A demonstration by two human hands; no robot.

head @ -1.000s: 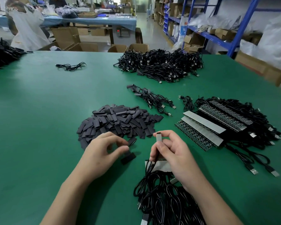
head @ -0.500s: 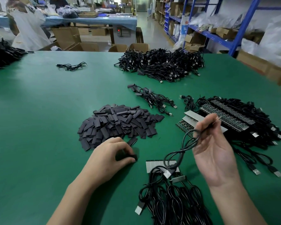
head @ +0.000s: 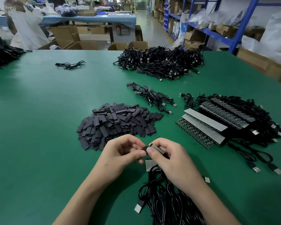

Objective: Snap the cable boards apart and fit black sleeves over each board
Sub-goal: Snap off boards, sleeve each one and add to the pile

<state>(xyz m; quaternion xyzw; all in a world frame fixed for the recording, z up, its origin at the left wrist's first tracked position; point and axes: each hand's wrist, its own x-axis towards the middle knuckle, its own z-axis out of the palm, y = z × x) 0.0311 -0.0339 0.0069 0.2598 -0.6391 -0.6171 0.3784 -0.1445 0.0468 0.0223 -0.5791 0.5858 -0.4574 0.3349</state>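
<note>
**Two hands on one board, sleeve at its tip**

Both hands are raised just above the green table [head: 39,111], near edge, centre. The left hand [head: 122,153] pinches a black sleeve [head: 145,149] between thumb and forefinger. The right hand [head: 172,159] grips a single board [head: 159,148] between thumb and fingers, with the board's grey face up. The sleeve's end touches the board's left end. Can't tell if it's over the board yet, as the thumbs cover the joint.

A cable bundle [head: 165,200] lies directly under the right wrist, with a pale strip of boards [head: 148,164] just below the thumbs.

The loose sleeve pile [head: 117,122] sits just beyond the left hand. Unsnapped board panels [head: 204,125] are stacked to the right with their cables attached.

A small bunch of cables [head: 152,96] lies between the pile and the panels, further back. A big cable heap [head: 161,64] is at the far side, well apart.
</note>
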